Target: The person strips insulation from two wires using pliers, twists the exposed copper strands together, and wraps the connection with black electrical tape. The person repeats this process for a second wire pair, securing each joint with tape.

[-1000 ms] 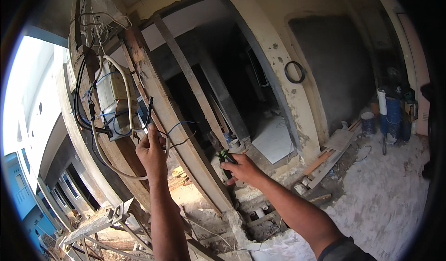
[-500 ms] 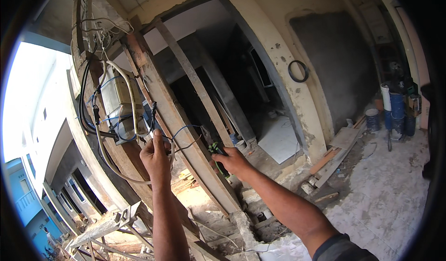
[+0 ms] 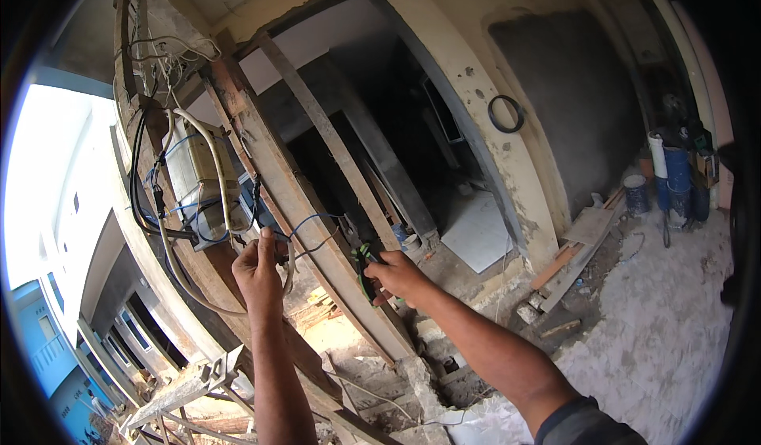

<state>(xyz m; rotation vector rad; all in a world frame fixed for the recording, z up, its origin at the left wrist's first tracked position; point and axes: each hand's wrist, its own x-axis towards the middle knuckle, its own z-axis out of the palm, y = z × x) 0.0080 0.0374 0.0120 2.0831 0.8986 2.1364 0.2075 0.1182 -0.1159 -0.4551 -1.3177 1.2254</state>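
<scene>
My left hand (image 3: 258, 273) is raised in front of a timber post, thumb and fingers pinched on a whitish cable (image 3: 291, 269). From that cable's end, thin blue and dark wires (image 3: 311, 218) fan out to the right. My right hand (image 3: 396, 277) is wrapped round green-and-black pliers (image 3: 365, 269), close to the wire tips; whether the jaws touch a wire, I cannot tell. Just above and left of my left hand, a pale electrical box (image 3: 194, 160) is fixed to the post, with white, black and blue wires looping about it.
Wooden posts (image 3: 277, 160) lean across a dark doorway behind the hands. Rough timber framing (image 3: 178, 389) stands low at the left. A coiled black ring (image 3: 506, 114) hangs on the wall at right. Planks (image 3: 583, 243), buckets (image 3: 636, 195) and blue cylinders (image 3: 676, 179) lie beyond the rubble.
My right hand has turned the pliers, so more of their handles shows below the fingers. My left hand sits slightly lower and further left, still pinching the cable.
</scene>
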